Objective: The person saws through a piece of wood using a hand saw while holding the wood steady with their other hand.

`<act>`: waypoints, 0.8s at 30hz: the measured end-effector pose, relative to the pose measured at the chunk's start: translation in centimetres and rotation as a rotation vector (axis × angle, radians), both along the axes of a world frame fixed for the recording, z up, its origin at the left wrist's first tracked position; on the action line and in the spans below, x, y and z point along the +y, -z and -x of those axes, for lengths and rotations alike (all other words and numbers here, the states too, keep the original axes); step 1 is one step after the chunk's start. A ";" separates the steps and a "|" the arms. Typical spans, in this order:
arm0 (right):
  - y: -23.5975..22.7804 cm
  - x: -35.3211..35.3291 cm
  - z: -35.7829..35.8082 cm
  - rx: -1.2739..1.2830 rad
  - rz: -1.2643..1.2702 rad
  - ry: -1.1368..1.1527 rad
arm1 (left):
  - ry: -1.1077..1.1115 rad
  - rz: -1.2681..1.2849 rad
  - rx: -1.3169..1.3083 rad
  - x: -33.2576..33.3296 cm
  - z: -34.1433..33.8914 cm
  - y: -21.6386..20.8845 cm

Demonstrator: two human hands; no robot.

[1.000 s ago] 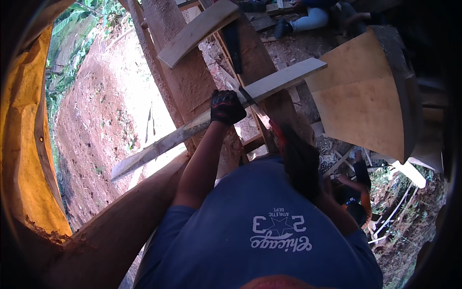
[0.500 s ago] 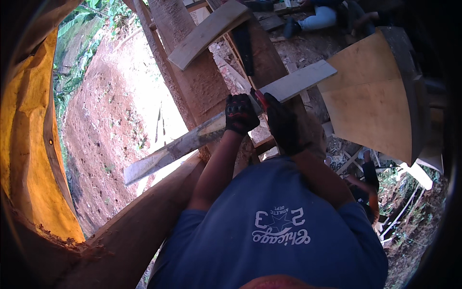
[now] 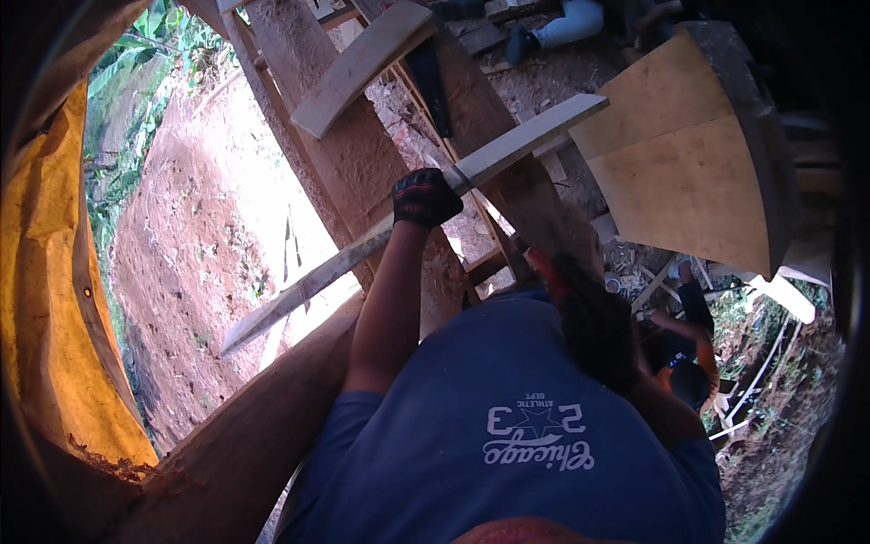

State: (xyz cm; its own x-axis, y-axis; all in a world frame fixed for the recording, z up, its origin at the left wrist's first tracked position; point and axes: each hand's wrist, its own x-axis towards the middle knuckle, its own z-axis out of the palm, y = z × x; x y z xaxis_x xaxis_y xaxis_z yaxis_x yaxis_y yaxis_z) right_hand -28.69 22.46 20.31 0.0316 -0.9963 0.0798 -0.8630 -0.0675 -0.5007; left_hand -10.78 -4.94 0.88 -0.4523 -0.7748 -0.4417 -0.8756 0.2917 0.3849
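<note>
A long, narrow wooden board (image 3: 530, 136) lies slantwise across the wider planks. My left hand (image 3: 426, 197), in a black glove with red trim, is closed around it near the middle. Just right of that hand, the thin blade of a handsaw (image 3: 538, 263) crosses the board. My right hand (image 3: 594, 317), gloved in black, is closed on the saw's red handle, drawn back close to my body. Shadow hides part of those fingers and of the blade.
Wide planks (image 3: 390, 154) dusted with sawdust run beneath, with a short board (image 3: 362, 68) on top. A thick beam (image 3: 263, 390) is at my left, beside a yellow sheet (image 3: 41, 272). Plywood (image 3: 680, 172) stands right. One person (image 3: 566, 27) is far off, another (image 3: 689, 354) lower right.
My right hand has pulled the saw back toward my body, away from the board, baring more blade. My left hand keeps its hold, and the board has tilted slightly.
</note>
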 end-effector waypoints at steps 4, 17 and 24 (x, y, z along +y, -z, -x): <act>0.8 -1.0 -0.1 0.163 0.041 -0.037 | -0.004 -0.059 -0.033 0.5 0.0 -1.2; 13.7 -12.7 -1.7 -0.170 0.195 -0.012 | -0.018 0.350 0.258 3.9 -0.4 2.6; 13.1 -10.2 -1.9 -0.054 0.394 -0.033 | 0.081 0.155 0.039 1.4 0.0 0.9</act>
State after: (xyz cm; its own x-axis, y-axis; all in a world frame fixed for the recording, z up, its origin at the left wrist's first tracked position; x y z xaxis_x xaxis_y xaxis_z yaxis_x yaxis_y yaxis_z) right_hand -26.78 12.26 7.18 0.0481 -0.8876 0.4582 -0.8304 -0.2904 -0.4755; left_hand -10.83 -3.55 -0.03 -0.5305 -0.7927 -0.3004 -0.8321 0.4193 0.3631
